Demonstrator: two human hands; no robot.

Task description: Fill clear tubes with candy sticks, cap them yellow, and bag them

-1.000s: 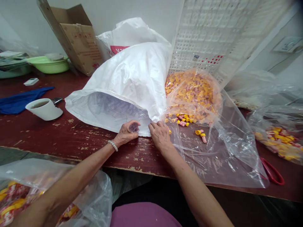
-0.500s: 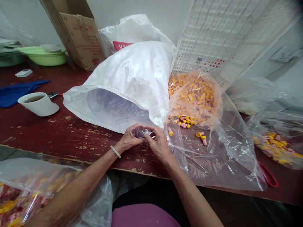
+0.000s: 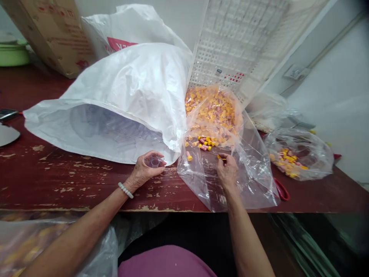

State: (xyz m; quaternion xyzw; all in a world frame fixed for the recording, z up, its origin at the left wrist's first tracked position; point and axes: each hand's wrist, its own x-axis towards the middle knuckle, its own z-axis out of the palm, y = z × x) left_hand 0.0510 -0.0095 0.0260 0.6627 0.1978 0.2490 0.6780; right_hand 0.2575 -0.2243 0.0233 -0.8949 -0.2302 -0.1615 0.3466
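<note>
Two bare hands are working over the red, paint-worn counter (image 3: 86, 184), and I am watching them from close by. The left hand (image 3: 143, 171), with a pale bead bracelet (image 3: 126, 190) circling its wrist, is curling around some clear tubes (image 3: 155, 161), their round open ends facing up, just in front of the mouth of a big white sack (image 3: 138, 80). That sack is lying on its side and gaping toward the person. The right hand (image 3: 227, 171) is pinching a small yellow piece (image 3: 221, 157) between thumb and fingers, above the spread-out front of a clear plastic bag (image 3: 213, 109). Farther back, the bag is bulging with yellow-capped pieces, and a few loose pieces (image 3: 204, 144) are lying near its mouth. Behind it a white perforated crate (image 3: 230, 42) is standing tilted up against the wall. To the right, a smaller clear bag (image 3: 314, 157) is holding more of the yellow and pink pieces, and a red handle (image 3: 282, 190) is showing beside the big bag's edge. Over on the left, a cardboard box (image 3: 63, 42) is standing beside a green basin (image 3: 13, 55).
</note>
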